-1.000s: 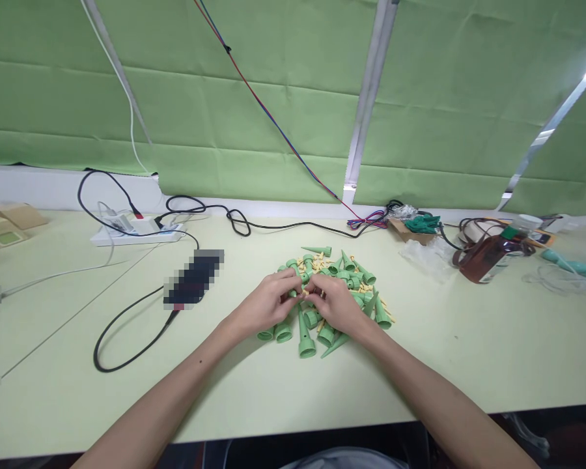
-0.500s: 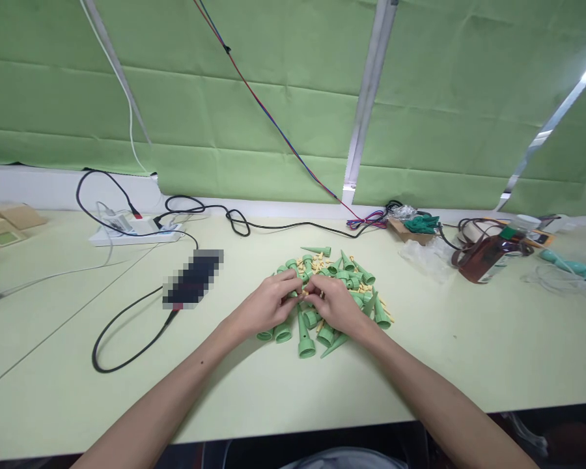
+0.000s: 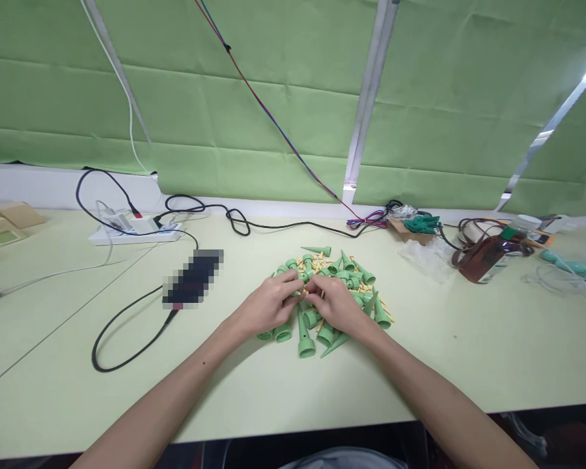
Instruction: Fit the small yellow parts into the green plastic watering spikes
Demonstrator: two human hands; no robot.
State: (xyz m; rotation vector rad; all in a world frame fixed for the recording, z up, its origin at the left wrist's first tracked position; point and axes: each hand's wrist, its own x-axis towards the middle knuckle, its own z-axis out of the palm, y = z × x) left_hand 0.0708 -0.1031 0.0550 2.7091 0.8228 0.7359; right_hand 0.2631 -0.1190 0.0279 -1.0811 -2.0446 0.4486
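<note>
A heap of green plastic cones mixed with small yellow pieces lies in the middle of the pale green table. Both my hands rest on the near side of the heap, fingertips meeting. My left hand is closed in a pinch, and my right hand is closed too. Between the fingertips a small yellow piece and a bit of a green part show; which hand grips what I cannot make out. More green cones lie below the hands.
A white power strip with black cables sits at the back left, next to a blurred dark object. A brown bottle, clear bags and teal parts lie at the back right. Cardboard boxes stand far left.
The hands stay at the same spot on the heap; only the fingertips have shifted slightly around the small piece between them.
</note>
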